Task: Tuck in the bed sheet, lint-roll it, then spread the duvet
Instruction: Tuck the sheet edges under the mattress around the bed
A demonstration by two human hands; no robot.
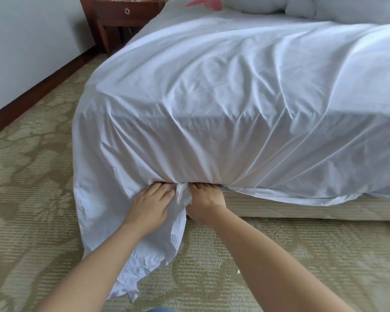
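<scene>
Just sheet (212,104) (bunched) between fingers (167,191)

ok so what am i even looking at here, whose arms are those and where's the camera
There is no machine here: the arms belong to a person, and the single picture comes from a wide-angle camera worn on their head, looking forward and down. That is why both forearms reach in from the bottom edge. The left hand and right hand are side by side at the foot of the bed, pushing the white bed sheet under the mattress. A loose flap of sheet hangs down to the patterned carpet. The fingertips are buried in the fabric, so their exact grip is hard to tell. A wooden nightstand stands at the far corner.
</scene>
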